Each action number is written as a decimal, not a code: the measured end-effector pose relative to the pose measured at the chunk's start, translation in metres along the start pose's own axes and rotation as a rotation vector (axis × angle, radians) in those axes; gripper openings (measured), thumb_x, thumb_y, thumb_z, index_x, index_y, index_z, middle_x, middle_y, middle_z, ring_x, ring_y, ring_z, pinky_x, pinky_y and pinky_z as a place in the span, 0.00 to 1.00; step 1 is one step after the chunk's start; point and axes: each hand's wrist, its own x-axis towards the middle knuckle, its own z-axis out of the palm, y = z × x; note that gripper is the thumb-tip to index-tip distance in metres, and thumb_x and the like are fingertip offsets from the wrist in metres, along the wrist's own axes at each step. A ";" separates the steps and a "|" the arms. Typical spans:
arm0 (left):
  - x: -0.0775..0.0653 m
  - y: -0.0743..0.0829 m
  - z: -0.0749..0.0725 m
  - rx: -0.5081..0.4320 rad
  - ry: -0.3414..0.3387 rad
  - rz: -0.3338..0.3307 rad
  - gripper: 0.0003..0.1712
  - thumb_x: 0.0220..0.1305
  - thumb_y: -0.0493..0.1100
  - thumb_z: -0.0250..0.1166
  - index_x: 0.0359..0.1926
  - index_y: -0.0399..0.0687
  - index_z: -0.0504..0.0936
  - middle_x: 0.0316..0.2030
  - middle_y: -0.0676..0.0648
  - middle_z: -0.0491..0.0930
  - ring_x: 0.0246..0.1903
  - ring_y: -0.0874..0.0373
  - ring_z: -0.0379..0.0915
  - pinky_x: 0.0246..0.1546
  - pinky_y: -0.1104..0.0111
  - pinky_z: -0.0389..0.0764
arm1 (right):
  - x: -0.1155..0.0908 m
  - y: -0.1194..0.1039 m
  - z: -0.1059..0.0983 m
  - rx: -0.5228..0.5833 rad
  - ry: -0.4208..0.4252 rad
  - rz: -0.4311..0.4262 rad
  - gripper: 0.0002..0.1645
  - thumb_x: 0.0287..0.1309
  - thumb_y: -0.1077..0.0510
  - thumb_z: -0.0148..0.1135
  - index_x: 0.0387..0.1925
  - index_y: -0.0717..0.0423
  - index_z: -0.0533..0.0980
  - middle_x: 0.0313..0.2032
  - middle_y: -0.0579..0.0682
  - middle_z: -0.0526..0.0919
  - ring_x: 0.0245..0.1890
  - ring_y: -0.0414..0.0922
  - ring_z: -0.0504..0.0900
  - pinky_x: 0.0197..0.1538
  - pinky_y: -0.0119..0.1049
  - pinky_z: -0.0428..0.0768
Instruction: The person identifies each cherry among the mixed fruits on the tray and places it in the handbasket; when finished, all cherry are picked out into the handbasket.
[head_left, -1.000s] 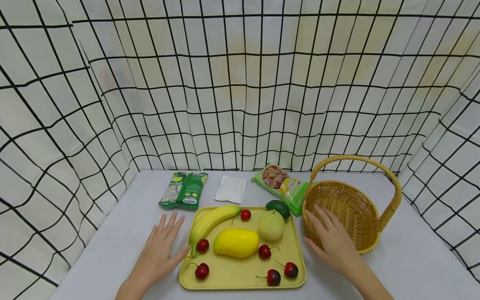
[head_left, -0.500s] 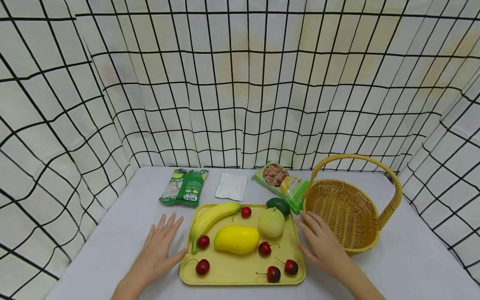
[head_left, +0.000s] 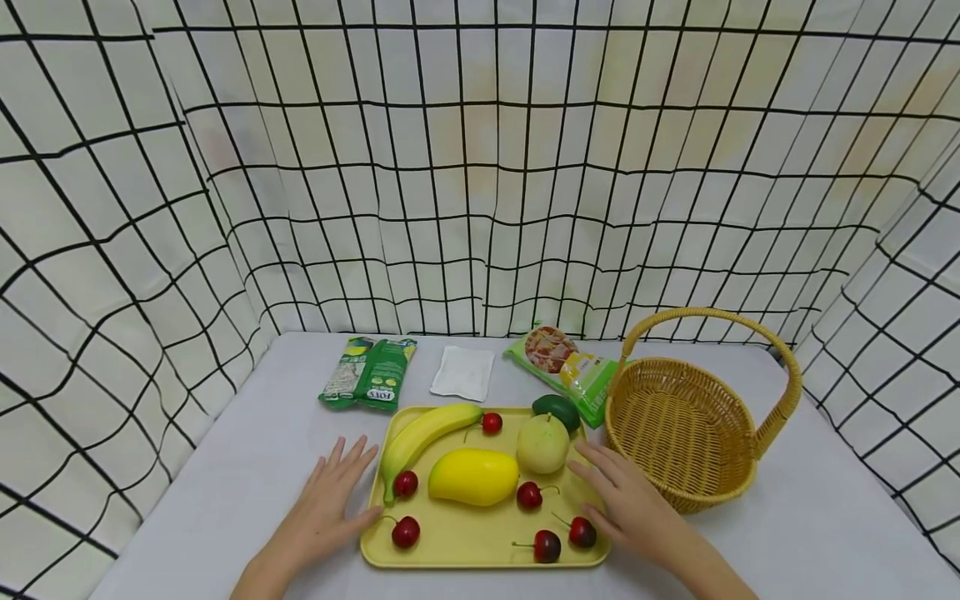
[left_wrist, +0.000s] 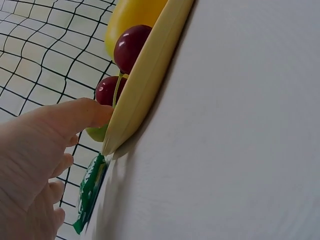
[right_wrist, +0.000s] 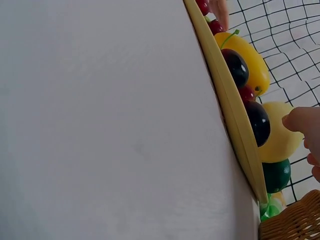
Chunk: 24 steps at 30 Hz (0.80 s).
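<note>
Yellow tray (head_left: 461,546) of fruit (head_left: 474,477) on white table (head_left: 217,483). Left hand (head_left: 318,508) at left rim, fingers spread; right hand (head_left: 630,504) over right rim, fingers loosely outstretched near pear (head_left: 542,444). Wicker basket (head_left: 682,433) just right of tray.

Beside the left hand (head_left: 318,508), smooth, plastic-looking material is shown by the yellow tray (head_left: 468,537), on which high gloss is seen on the cherries (head_left: 406,532) and softer sheen on the mango (head_left: 472,477). Rough, wicker-like weave is displayed by the basket (head_left: 682,433) just beside the right hand (head_left: 630,504), and crinkled, shiny film by the green packet (head_left: 367,375) ahead of the left hand.
</note>
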 end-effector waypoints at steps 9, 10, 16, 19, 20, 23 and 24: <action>0.000 -0.002 0.005 -0.039 -0.071 -0.020 0.42 0.54 0.59 0.64 0.64 0.44 0.65 0.67 0.40 0.56 0.67 0.38 0.39 0.62 0.41 0.43 | -0.003 -0.010 -0.001 0.054 -0.048 0.040 0.31 0.54 0.50 0.63 0.60 0.49 0.68 0.58 0.48 0.70 0.56 0.43 0.69 0.54 0.43 0.73; 0.000 -0.002 0.005 -0.044 -0.074 -0.016 0.42 0.54 0.59 0.64 0.64 0.44 0.65 0.66 0.40 0.56 0.67 0.38 0.39 0.61 0.41 0.43 | -0.004 -0.010 -0.002 0.059 -0.048 0.042 0.30 0.54 0.49 0.63 0.59 0.48 0.69 0.57 0.47 0.71 0.55 0.42 0.69 0.54 0.42 0.73; -0.001 -0.001 0.009 -0.064 -0.101 -0.004 0.43 0.55 0.58 0.63 0.65 0.40 0.62 0.66 0.40 0.56 0.67 0.39 0.38 0.63 0.43 0.42 | -0.008 -0.011 -0.001 0.060 -0.029 0.005 0.28 0.55 0.48 0.62 0.57 0.49 0.71 0.50 0.40 0.72 0.49 0.37 0.71 0.50 0.37 0.75; -0.001 -0.001 0.011 -0.058 -0.110 -0.003 0.42 0.56 0.61 0.61 0.65 0.40 0.63 0.66 0.41 0.56 0.67 0.40 0.38 0.63 0.43 0.41 | -0.010 -0.012 0.001 0.060 -0.029 -0.009 0.27 0.56 0.47 0.60 0.57 0.49 0.71 0.48 0.39 0.72 0.47 0.36 0.71 0.48 0.36 0.75; -0.001 0.000 0.011 -0.054 -0.113 -0.005 0.42 0.57 0.62 0.60 0.64 0.40 0.64 0.66 0.41 0.56 0.67 0.40 0.38 0.62 0.42 0.40 | -0.011 -0.012 0.001 0.060 -0.034 -0.006 0.26 0.57 0.47 0.60 0.57 0.49 0.71 0.47 0.39 0.72 0.46 0.35 0.72 0.48 0.35 0.75; -0.001 0.000 0.011 -0.047 -0.116 -0.009 0.41 0.57 0.62 0.59 0.64 0.40 0.65 0.66 0.42 0.57 0.67 0.40 0.39 0.62 0.41 0.38 | -0.014 -0.012 0.003 0.070 -0.049 0.005 0.26 0.58 0.45 0.59 0.56 0.48 0.72 0.44 0.37 0.72 0.43 0.33 0.71 0.46 0.33 0.75; -0.001 0.001 0.010 -0.048 -0.121 -0.013 0.41 0.57 0.62 0.59 0.64 0.40 0.65 0.66 0.42 0.57 0.67 0.40 0.39 0.62 0.41 0.38 | -0.015 -0.012 0.003 0.074 -0.054 0.007 0.25 0.57 0.46 0.59 0.56 0.48 0.72 0.43 0.36 0.72 0.42 0.32 0.70 0.45 0.32 0.75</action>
